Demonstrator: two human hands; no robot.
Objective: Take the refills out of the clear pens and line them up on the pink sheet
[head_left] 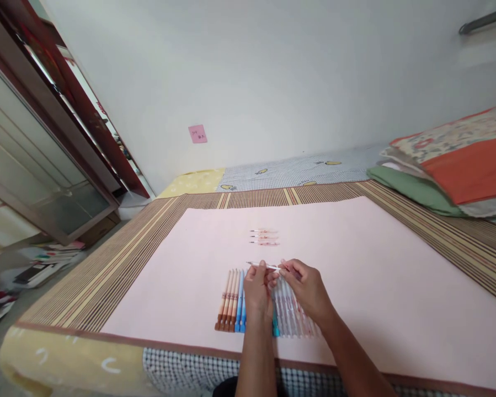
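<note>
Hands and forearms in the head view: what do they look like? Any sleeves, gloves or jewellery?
Both the left hand and the right hand are bare: no gloves, and no rings, watch or wristband that I can make out. The forearms are bare too, right down to the bottom edge of the picture, so no sleeve shows.

No writing is showing clearly enough to be read. A small pink note (197,133) is hanging on the white wall (272,82) and is carrying a few dark marks, but they are appearing too small and blurred to make out as letters or numbers.
</note>
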